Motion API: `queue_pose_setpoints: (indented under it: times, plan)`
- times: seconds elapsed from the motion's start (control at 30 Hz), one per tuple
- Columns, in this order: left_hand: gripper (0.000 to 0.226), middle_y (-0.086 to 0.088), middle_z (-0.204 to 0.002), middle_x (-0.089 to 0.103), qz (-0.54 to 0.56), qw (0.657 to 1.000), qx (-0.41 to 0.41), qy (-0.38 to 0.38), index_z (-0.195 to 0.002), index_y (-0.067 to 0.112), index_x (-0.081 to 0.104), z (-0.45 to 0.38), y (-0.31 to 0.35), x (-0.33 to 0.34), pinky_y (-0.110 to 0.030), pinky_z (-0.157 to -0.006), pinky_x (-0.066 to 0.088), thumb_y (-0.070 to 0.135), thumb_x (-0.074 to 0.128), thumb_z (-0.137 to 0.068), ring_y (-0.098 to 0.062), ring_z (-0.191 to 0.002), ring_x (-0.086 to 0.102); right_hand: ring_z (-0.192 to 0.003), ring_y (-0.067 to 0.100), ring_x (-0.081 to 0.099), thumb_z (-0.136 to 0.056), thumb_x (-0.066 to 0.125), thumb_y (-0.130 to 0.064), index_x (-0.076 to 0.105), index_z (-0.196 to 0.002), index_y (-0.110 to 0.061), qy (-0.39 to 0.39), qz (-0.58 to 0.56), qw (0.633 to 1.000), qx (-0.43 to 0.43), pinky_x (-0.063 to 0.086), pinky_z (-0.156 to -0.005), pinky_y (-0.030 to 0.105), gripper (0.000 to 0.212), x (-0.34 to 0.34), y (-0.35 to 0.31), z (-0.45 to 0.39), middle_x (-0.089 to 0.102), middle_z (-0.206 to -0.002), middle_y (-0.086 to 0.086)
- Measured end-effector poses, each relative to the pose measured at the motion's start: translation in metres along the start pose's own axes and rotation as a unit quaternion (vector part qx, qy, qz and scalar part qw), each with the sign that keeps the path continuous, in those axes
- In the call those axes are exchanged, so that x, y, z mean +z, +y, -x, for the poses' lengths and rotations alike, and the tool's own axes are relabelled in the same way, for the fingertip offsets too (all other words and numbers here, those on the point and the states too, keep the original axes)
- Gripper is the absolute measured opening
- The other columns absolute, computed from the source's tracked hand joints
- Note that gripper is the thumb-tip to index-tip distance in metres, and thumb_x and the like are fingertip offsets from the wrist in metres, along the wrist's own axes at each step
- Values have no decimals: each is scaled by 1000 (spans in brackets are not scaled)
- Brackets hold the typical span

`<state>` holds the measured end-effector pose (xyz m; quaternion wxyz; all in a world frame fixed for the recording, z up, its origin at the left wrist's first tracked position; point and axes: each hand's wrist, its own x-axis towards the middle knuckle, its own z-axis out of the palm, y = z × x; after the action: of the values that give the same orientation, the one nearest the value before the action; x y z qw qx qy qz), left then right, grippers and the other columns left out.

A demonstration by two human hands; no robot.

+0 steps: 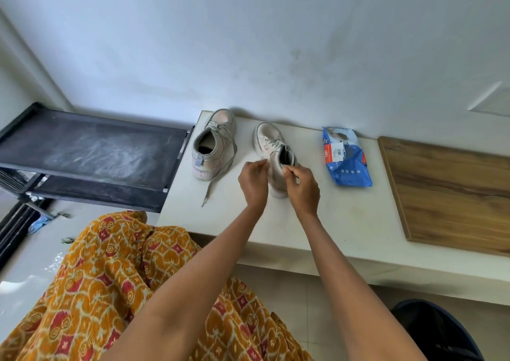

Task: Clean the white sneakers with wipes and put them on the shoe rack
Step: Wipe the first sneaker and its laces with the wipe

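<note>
Two white sneakers stand on a white ledge [345,222] by the wall. The left sneaker [214,145] sits alone with a loose grey lace trailing toward the ledge's front. My right hand [302,188] grips the collar of the right sneaker [266,139] near its heel. Against that shoe's left side, my left hand [252,181] pinches a white wipe [263,161]. The heel of this sneaker is hidden behind my hands. A blue pack of wipes [346,157] lies to the right of the shoes. The black shoe rack [91,153] stands left of the ledge.
A wooden board [447,192] lies on the ledge at the right. The rack's top shelf is dusty. A dark round bin [436,330] sits on the floor at bottom right. Blue cloth [38,224] lies on the floor by the rack. My orange patterned garment fills the lower left.
</note>
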<state>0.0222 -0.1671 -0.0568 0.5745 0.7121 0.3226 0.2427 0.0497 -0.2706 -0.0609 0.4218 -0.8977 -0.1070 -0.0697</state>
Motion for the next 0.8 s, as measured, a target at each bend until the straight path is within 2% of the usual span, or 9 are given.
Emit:
queue_pose_setpoints:
  times: [0.1, 0.17, 0.27, 0.33, 0.47, 0.57, 0.67, 0.73, 0.8]
  plan:
    - [20, -11, -98, 67, -29, 1000, 1, -5, -102, 5, 72, -23, 11, 1, -17, -76, 39, 15, 63, -87, -21, -92, 62, -102, 20, 59, -94, 52, -27, 67, -109, -17, -22, 3, 1000, -9, 43, -76, 24, 23, -13, 5, -9, 63, -117, 4]
    - [21, -11, -100, 68, -47, 999, 19, -9, -103, 4, 71, -37, 18, 2, -19, -76, 41, 16, 62, -88, -22, -92, 63, -104, 19, 59, -95, 51, -24, 67, -110, -16, -25, 3, 1000, -13, 42, -77, 23, 23, -25, 12, -15, 63, -117, 3]
    - [21, -11, -97, 71, -58, 998, 23, 2, -102, 5, 72, -58, 21, 5, -30, -78, 51, 17, 60, -89, -24, -88, 66, -106, 18, 59, -96, 51, -23, 67, -110, -14, -19, 26, 999, -27, 41, -78, 21, 23, -37, 23, -19, 64, -119, 3]
    - [21, -13, -93, 72, -84, 996, 33, -6, -100, 4, 72, -61, 22, 11, -33, -72, 51, 18, 59, -90, -27, -85, 66, -105, 20, 59, -95, 52, -22, 67, -109, -13, 0, 25, 999, -27, 43, -78, 22, 22, -36, 27, -20, 64, -117, 4]
    - [22, -16, -90, 71, -109, 977, 163, -84, -97, 4, 71, -27, 22, 32, -30, -70, 42, 12, 52, -90, -30, -82, 63, -100, 22, 61, -96, 50, -18, 66, -105, -9, 50, 10, 999, -6, 41, -72, 21, 21, -25, 23, -18, 66, -110, 5]
    - [38, -12, -118, 65, -145, 951, 244, -121, -117, 6, 65, -3, 6, 41, -26, -80, 45, -1, 47, -84, -28, -102, 60, -104, 24, 60, -97, 48, -14, 65, -108, -5, 75, 16, 997, 17, 34, -72, 13, 22, -26, 22, -21, 65, -116, 10]
    - [52, -19, -132, 55, -208, 906, 330, -164, -125, -3, 56, -8, -10, 37, -35, -90, 49, -1, 30, -80, -34, -117, 56, -109, 24, 59, -98, 47, -17, 64, -110, -6, 75, 24, 997, 23, 37, -78, 19, 24, -27, 25, -27, 63, -121, 8]
    - [60, -22, -135, 50, -274, 860, 374, -212, -128, -6, 52, -23, -19, 31, -41, -96, 45, 0, 22, -76, -39, -121, 52, -110, 24, 58, -98, 47, -18, 64, -111, -8, 71, 33, 997, 14, 38, -79, 21, 24, -27, 29, -28, 63, -122, 7]
    - [60, -24, -139, 45, -332, 823, 402, -227, -133, -6, 45, -40, -28, 22, -42, -107, 33, 0, 21, -79, -38, -126, 47, -109, 24, 59, -98, 48, -19, 64, -111, -8, 73, 42, 996, 9, 39, -78, 22, 24, -28, 31, -28, 63, -122, 6]
